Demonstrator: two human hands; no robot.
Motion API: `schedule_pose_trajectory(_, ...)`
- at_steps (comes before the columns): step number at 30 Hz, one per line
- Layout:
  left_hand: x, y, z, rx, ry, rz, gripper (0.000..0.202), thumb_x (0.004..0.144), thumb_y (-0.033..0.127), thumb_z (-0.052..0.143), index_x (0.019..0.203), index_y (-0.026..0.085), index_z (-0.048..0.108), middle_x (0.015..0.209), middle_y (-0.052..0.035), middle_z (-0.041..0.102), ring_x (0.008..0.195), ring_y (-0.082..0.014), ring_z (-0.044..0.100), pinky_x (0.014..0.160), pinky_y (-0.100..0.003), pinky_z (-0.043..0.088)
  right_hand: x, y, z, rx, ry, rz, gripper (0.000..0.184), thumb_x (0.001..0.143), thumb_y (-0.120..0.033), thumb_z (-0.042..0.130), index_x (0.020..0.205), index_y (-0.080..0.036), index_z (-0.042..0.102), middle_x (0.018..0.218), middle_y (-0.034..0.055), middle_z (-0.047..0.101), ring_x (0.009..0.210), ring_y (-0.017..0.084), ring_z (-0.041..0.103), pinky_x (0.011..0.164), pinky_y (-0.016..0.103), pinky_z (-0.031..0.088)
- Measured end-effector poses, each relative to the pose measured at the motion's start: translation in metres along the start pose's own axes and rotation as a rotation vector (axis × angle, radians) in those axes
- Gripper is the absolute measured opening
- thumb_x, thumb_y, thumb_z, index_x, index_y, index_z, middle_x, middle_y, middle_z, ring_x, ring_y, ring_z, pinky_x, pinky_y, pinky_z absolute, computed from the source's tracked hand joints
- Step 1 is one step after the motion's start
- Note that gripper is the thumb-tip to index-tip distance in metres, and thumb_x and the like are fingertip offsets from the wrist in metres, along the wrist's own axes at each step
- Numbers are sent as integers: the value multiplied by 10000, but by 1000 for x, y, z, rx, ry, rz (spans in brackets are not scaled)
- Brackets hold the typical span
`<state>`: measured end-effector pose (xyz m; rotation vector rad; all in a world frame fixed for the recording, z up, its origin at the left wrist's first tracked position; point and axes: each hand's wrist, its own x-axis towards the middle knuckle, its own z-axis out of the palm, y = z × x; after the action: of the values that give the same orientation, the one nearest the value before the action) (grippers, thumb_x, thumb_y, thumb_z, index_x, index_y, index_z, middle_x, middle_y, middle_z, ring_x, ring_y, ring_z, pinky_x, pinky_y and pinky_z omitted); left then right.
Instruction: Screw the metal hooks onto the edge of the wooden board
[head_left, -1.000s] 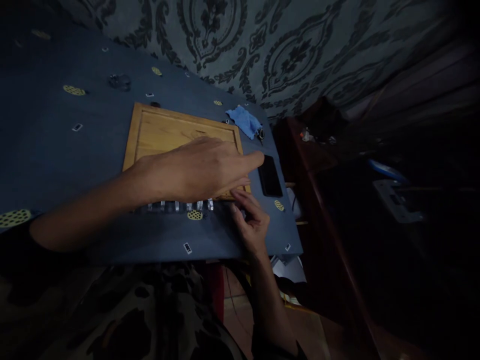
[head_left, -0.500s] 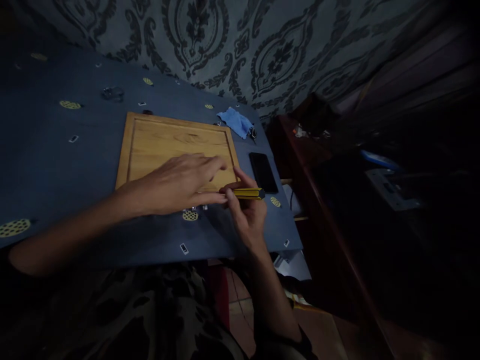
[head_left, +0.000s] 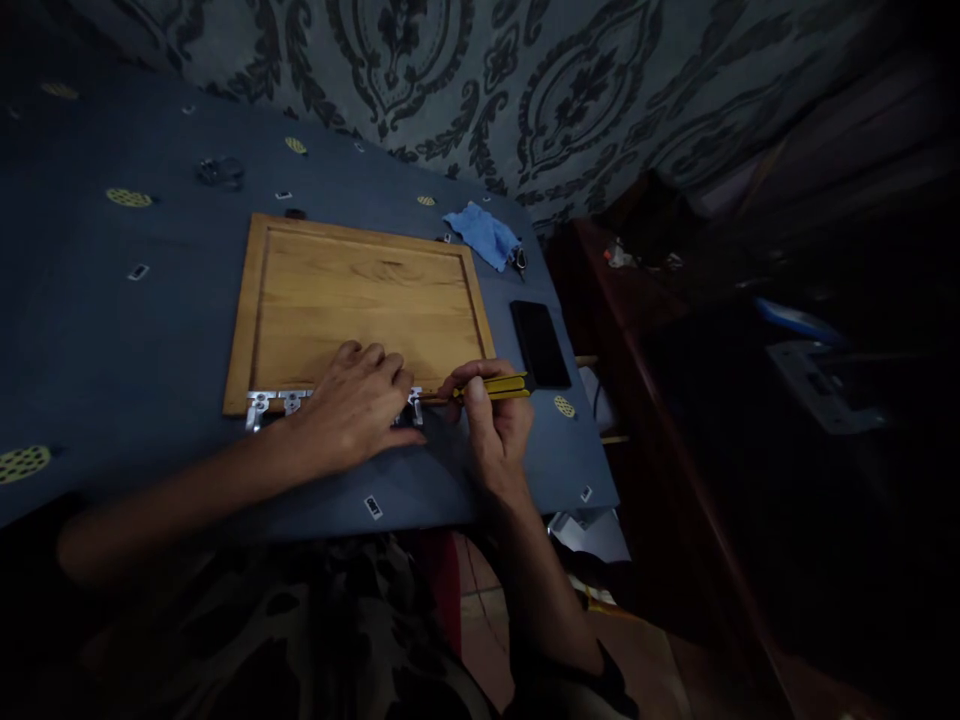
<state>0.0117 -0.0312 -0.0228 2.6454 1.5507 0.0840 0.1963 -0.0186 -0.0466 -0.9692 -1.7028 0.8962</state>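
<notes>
Two hands at work here, one tool, one board! The right hand (head_left: 496, 410) has a slim screwdriver with a yellow-and-black handle (head_left: 501, 386), thumb and fingers pinching it at the board's near right corner. It lies almost level: long axis running side to side, tip pointing left, butt end right and slightly up. The left hand (head_left: 349, 405) is down on the near edge, fingers bent, thumb stretched out; whether it grips anything, I can't tell.

And under it, the rectangular framed panel of golden-brown wood (head_left: 360, 285), long axis left to right. Silvery metal fittings (head_left: 260, 403) line that near edge: two show left of the hand, one right, any between them covered. The screwdriver's tip is at the right-hand one, contact too small to make out. Beyond, one crumpled blue cloth (head_left: 482, 236) and one black rectangular phone (head_left: 541, 344); the person's left sleeve melts into shadow.
</notes>
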Motion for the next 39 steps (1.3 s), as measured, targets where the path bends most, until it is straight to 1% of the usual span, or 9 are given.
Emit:
schedule_pose_trajectory(9, -1, 2, 4, -33, 5, -10, 432, 965, 501, 625, 1113, 102, 700, 1094, -167, 697, 1082, -341, 615, 927, -471, 454, 4, -6, -6, -37, -89, -4, 214, 1055, -433, 518, 1046, -245, 621, 829, -11, 692, 669, 142, 625, 660, 310, 509)
schedule_pose_trajectory(20, -2, 0, 1, -100, -23, -5, 498, 960, 516, 626, 1173, 71, 693, 1130, -188, 685, 1099, -372, 609, 939, -509, 457, 15, -19, -11, -189, -176, 4, 164, 1016, -368, 575, 998, -235, 669, 908, 28, 746, 825, 184, 703, 787, 354, 564)
schedule_pose_trajectory(23, -3, 1, 2, -93, -24, -7, 536, 965, 549, 608, 1198, 72, 682, 1161, -195, 686, 1126, -376, 613, 956, -519, 463, 18, -21, -8, -198, -133, -38, 162, 983, -374, 612, 1064, -250, 679, 1033, 53, 745, 975, 227, 693, 899, 423, 562)
schedule_pose_trajectory(25, -4, 2, 3, -81, -12, -9, 530, 963, 559, 608, 1172, 78, 688, 1163, -196, 688, 1128, -375, 615, 953, -514, 466, 19, -23, -2, -104, -62, -38, 250, 980, -404, 613, 1189, -270, 645, 1123, 63, 726, 1027, 238, 682, 938, 449, 560)
schedule_pose_trajectory(27, -4, 2, 4, -65, -5, -14, 521, 954, 555, 626, 1161, 82, 692, 1157, -193, 691, 1128, -375, 615, 943, -505, 467, 19, -26, 8, 3, 40, -4, 265, 1007, -424, 568, 1226, -280, 609, 1089, 61, 711, 980, 226, 685, 908, 437, 571)
schedule_pose_trajectory(29, -5, 3, 4, -54, 3, -9, 505, 946, 541, 644, 1158, 85, 694, 1146, -190, 694, 1119, -372, 616, 923, -492, 469, 19, -27, 19, 86, 132, 4, 234, 1017, -433, 546, 1179, -272, 596, 930, 29, 670, 812, 186, 663, 786, 376, 574)
schedule_pose_trajectory(33, -4, 2, 5, -48, 15, -2, 447, 932, 511, 670, 1106, 100, 702, 1091, -178, 699, 1082, -356, 617, 882, -465, 468, 22, -27, 36, 184, 213, 9, 213, 1020, -467, 526, 993, -258, 554, 623, -63, 426, 505, 120, 455, 503, 268, 434)
schedule_pose_trajectory(35, -4, 2, 6, -54, 5, -8, 442, 935, 507, 669, 1100, 99, 702, 1090, -174, 695, 1099, -359, 615, 894, -470, 468, 26, -27, 41, 238, 228, -1, 272, 1012, -475, 546, 855, -256, 511, 582, -78, 346, 451, 102, 362, 449, 254, 362)
schedule_pose_trajectory(39, -4, 2, 4, -85, -29, -10, 421, 969, 472, 632, 1138, 92, 696, 1130, -175, 685, 1150, -367, 610, 941, -496, 471, 32, -27, 46, 289, 251, 19, 450, 985, -508, 599, 679, -248, 396, 555, -77, 303, 431, 89, 331, 427, 250, 326)
